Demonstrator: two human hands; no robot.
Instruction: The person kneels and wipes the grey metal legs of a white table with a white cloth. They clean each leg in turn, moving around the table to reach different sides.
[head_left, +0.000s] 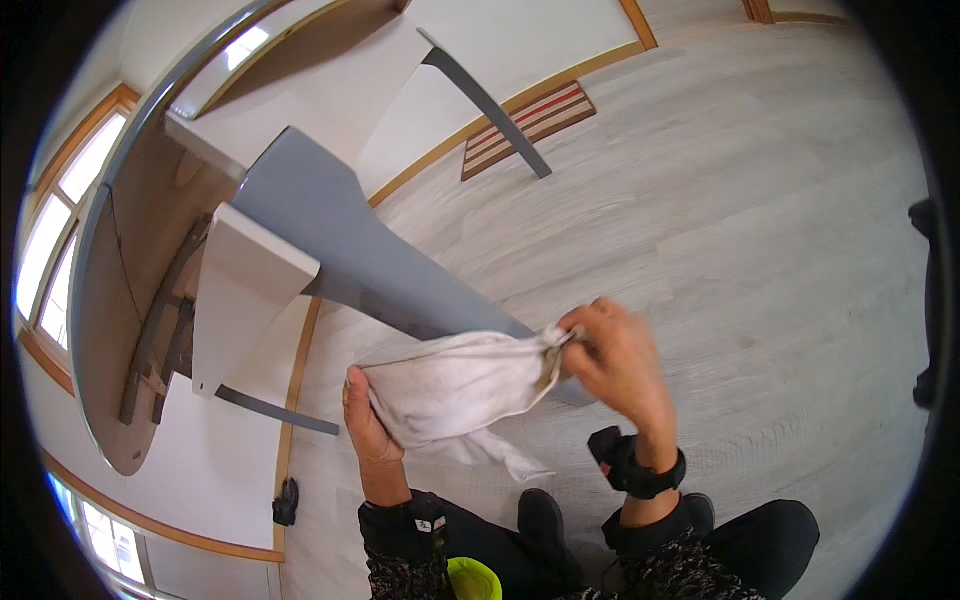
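A white, lightly stained cloth (455, 390) is stretched between my two hands, with a loose tail hanging from its lower edge. My left hand (370, 420) is closed on the cloth's left edge, the thumb up along its side. At the other end my right hand (620, 360) pinches the bunched, gathered corner; it is slightly smeared by motion. Behind the cloth runs a thick grey table leg (400, 265), its lower end partly hidden. I cannot tell whether the cloth touches the leg.
The table (95, 330) with a grey rim stands at the left, its thinner grey leg (490, 105) reaching the floor farther back. Beyond lies a striped mat (530, 130) by the wall. A black shoe (286, 502) sits at the lower left. Pale wood-look flooring (760, 250) spreads rightward.
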